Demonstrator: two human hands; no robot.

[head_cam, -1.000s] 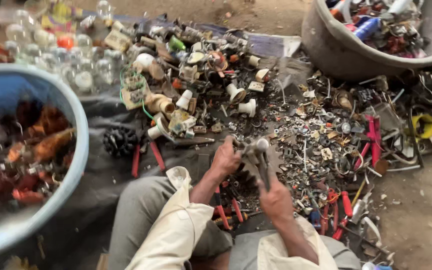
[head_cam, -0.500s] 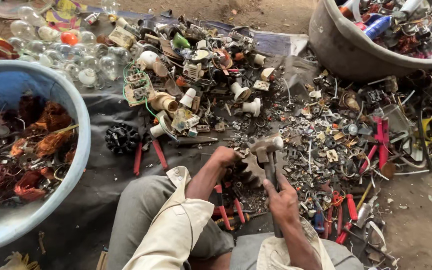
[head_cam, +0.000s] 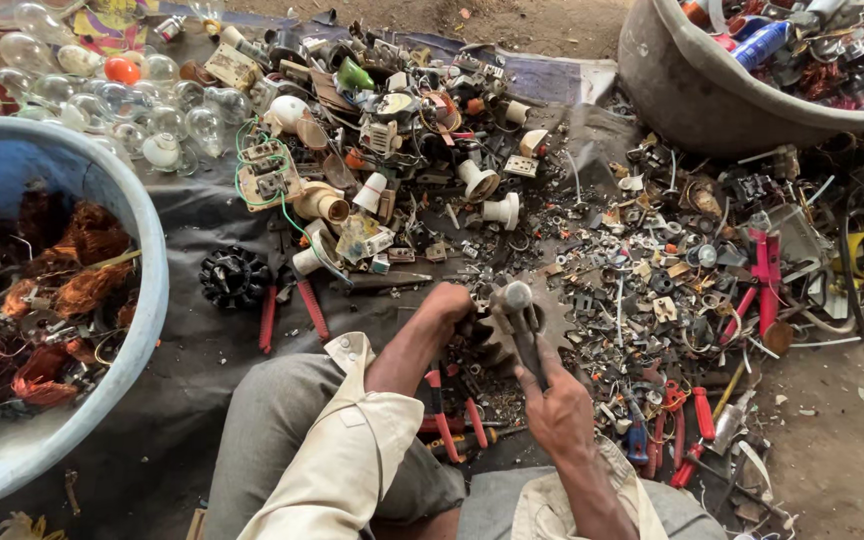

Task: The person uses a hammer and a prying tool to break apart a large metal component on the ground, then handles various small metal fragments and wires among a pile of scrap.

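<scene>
My right hand grips the dark handle of a hammer, whose metal head sits low over a rusty gear-shaped metal piece on the ground sheet. My left hand is closed on a small part at the left edge of that gear piece, right beside the hammer head; the part itself is hidden by the fingers. Both forearms come out of cream sleeves over my knees.
A blue basin with copper wire stands at left. A grey tub of scrap sits top right. Glass bulbs, white ceramic holders, red-handled pliers, a black finned wheel and several metal bits cover the dark sheet.
The hammer head has come down closer to the gear piece. My left hand has stayed on the part. The view has shifted slightly.
</scene>
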